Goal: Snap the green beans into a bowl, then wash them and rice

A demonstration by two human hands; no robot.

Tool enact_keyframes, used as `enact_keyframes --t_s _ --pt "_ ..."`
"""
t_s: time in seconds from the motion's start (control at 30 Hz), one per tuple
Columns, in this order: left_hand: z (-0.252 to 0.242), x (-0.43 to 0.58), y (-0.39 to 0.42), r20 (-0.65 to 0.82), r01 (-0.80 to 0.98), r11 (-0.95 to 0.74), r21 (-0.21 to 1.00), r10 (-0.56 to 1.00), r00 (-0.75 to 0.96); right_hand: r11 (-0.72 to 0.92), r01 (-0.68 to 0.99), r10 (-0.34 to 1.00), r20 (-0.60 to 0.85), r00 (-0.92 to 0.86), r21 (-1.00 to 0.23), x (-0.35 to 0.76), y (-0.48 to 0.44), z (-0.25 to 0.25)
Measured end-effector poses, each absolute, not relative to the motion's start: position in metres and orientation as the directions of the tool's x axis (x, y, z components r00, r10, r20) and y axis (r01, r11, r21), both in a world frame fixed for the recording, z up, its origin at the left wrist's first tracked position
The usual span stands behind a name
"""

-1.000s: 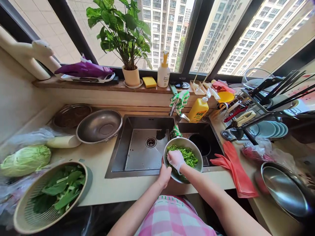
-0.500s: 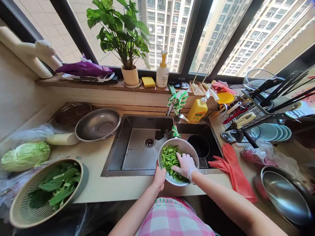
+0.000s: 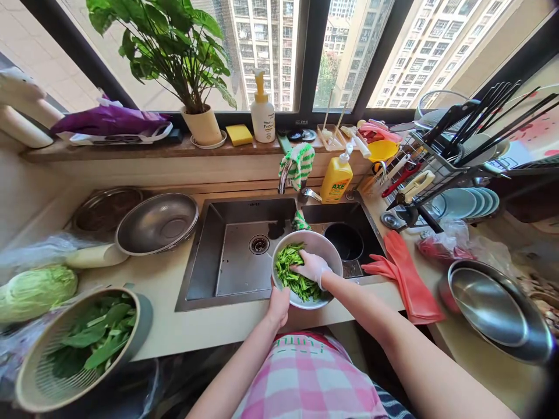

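White bowl [image 3: 321, 244] tilting over front edge of stainless sink [image 3: 194, 279]; left bare hand [image 3: 278, 305] clasping rim, fingers hidden behind it. Right gloved hand [image 3: 308, 266] half-curled, fingers working through chopped greens [image 3: 293, 274]. Tossing under way; tilted bowl calling for steady left grip.

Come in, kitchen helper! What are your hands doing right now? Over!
Left bare hand holding edge of pale round bowl. Right hand in thin white glove pressing into cut green vegetable pieces. Green-and-white striped cloth just behind bowl.
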State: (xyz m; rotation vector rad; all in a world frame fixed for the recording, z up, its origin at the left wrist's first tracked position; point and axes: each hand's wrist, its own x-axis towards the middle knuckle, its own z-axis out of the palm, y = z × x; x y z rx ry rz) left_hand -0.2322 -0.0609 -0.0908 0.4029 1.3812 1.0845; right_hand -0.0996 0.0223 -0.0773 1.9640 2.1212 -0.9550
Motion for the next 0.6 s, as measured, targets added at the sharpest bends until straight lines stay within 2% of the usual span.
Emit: enact_keyframes --t_s 0.13,0.27,0.4,0.5,0.6 --pt "-0.089 -0.233 -0.061 -0.539 -0.385 0.447 0.808 0.823 -0.176 -0.029 0.925 0.86 -0.482 -0.17 -0.379 -0.09 0.017 -0.061" --pt "-0.088 -0.229 -0.064 -0.554 -0.409 0.442 0.799 0.804 -0.214 0.068 0.986 0.867 -0.48 -0.136 -0.155 -0.083 -0.016 -0.054" --pt "-0.089 -0.224 -0.069 -0.647 -0.422 0.54 0.728 0.746 -0.161 -0.012 0.999 0.844 -0.536 -0.018 -0.052 -0.101 -0.036 -0.067" --pt "-0.091 -0.221 -0.073 -0.714 -0.413 0.619 0.668 0.69 -0.119 -0.076 0.994 0.815 -0.579 0.015 -0.082 -0.114 -0.029 -0.08" --pt "-0.091 -0.219 -0.075 -0.681 -0.423 0.584 0.693 0.723 -0.119 -0.028 0.984 0.815 -0.573 -0.079 -0.175 -0.115 -0.017 -0.088"
